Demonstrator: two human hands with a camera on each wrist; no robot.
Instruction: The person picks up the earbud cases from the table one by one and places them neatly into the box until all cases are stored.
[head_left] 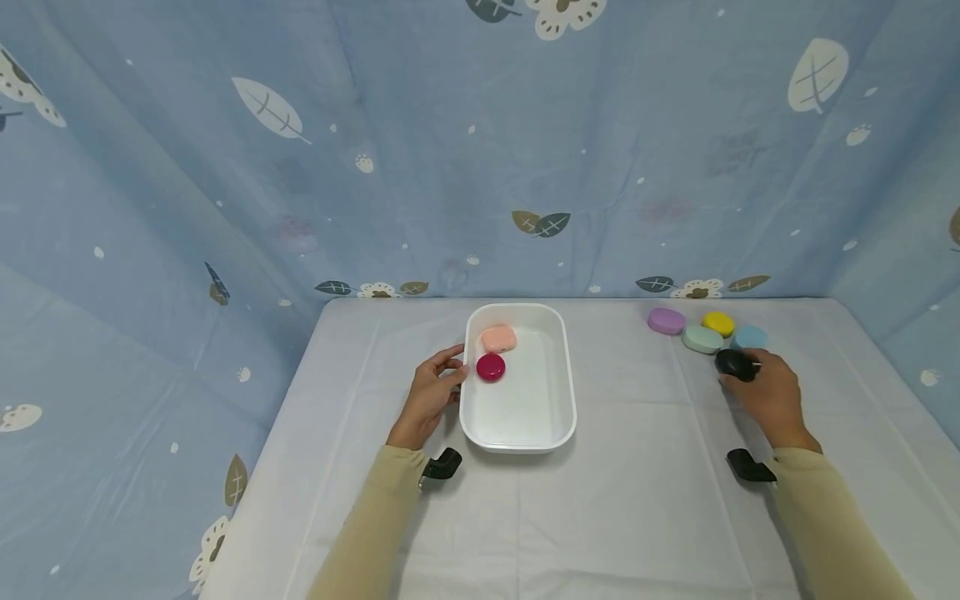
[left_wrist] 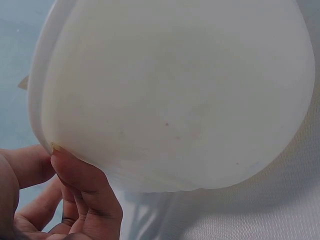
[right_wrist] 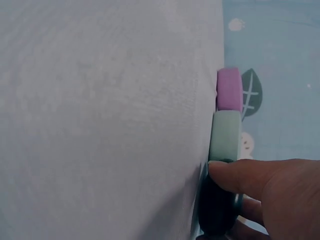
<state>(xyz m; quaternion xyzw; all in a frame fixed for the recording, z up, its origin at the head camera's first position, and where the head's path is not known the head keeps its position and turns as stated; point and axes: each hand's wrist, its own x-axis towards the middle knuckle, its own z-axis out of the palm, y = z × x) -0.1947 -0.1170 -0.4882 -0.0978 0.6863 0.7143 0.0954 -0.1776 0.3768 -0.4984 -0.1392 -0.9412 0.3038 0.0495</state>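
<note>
My left hand pinches the left rim of a white plastic tray, thumb and fingertips meeting at the edge in the left wrist view. Inside the tray, a peach bar of soap lies at the upper left, just above a round dark red soap. Over at the right, my right hand grips a glossy black soap between thumb and fingers. Close beyond it are a pale green soap and a light blue soap. In the right wrist view the hand partly covers the black soap.
A purple soap and a yellow soap lie in the same cluster near the table's back edge. White cloth covers the table. A blue patterned curtain hangs behind and at both sides.
</note>
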